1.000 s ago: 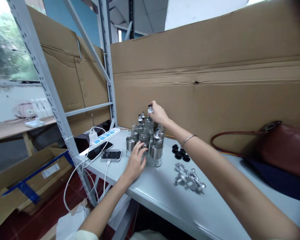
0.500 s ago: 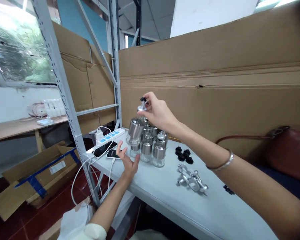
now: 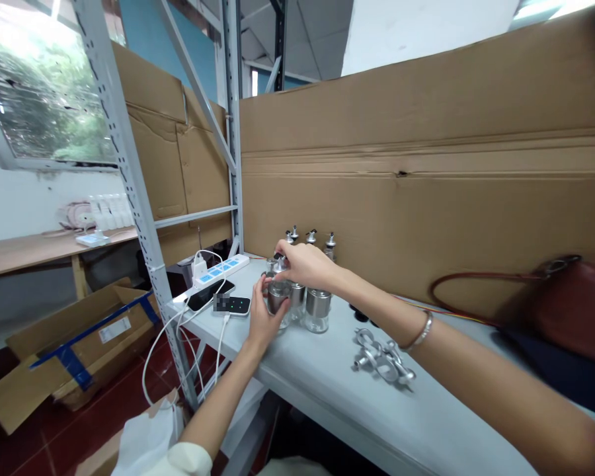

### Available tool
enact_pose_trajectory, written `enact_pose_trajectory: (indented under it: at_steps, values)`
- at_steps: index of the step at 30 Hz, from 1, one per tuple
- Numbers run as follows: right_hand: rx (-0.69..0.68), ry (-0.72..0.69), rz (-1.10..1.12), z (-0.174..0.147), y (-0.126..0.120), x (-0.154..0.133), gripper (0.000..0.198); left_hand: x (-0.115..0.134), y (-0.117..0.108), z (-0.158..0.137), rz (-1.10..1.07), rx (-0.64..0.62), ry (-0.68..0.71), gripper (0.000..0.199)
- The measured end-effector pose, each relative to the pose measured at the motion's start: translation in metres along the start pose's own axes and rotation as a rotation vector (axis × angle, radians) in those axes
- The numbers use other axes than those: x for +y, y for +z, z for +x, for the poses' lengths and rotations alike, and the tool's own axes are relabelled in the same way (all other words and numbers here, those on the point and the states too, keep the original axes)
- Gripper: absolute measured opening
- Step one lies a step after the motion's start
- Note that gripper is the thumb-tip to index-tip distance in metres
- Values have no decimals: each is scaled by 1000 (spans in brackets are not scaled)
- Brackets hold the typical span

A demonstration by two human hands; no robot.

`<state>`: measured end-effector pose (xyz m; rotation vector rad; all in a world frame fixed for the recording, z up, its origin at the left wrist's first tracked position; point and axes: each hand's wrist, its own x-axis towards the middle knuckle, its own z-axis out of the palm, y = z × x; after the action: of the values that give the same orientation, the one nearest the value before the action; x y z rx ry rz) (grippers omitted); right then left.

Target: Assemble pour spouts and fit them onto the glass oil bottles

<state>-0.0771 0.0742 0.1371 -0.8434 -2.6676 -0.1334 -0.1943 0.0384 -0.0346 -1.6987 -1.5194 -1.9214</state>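
Observation:
My left hand [image 3: 266,311] is wrapped around the side of a glass bottle with a steel sleeve [image 3: 277,295], low over the table at the front left of a group of similar bottles. At its top, the fingers of my right hand [image 3: 305,264] pinch a metal spout cap [image 3: 279,263] with a dark tip. My fingers partly hide the cap and the bottle's neck. Just right of my hands stands another steel-sleeved bottle [image 3: 318,305]. Behind them rise several bottles topped with metal spouts [image 3: 311,237].
A pile of loose metal spout parts [image 3: 384,357] lies right on the white table [image 3: 357,416]. Black caps [image 3: 359,314] sit partly hidden beneath my right forearm. A power strip [image 3: 223,270], phone [image 3: 211,295], dark device [image 3: 238,305] and white cables are at left. Cardboard [image 3: 426,218] stands behind.
My right hand has come down with the bottle, which was raised and tilted before. My left hand, open earlier, has moved up and closed around the bottle.

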Motion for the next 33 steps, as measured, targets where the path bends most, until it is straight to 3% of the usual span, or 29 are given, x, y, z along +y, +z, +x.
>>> enact_pose_trajectory:
  at_steps: [5, 10, 13, 22, 33]
  values:
    - [-85, 9, -111, 3, 1, 4, 47, 2, 0, 1, 45, -83, 22, 38]
    - [-98, -23, -13, 14, 1, 19, 36, 2, 3, -1, 22, -143, 2, 37]
    - [-82, 39, 0, 29, 0, 35, 29, 3, 3, -1, 16, -163, -34, 37]
    - [-367, 148, -80, 44, 15, 60, 21, 4, 10, 3, 60, -269, -51, 40]
    - [-539, 319, -131, 80, 21, 72, 24, 4, 24, 31, 252, -435, -95, 38]
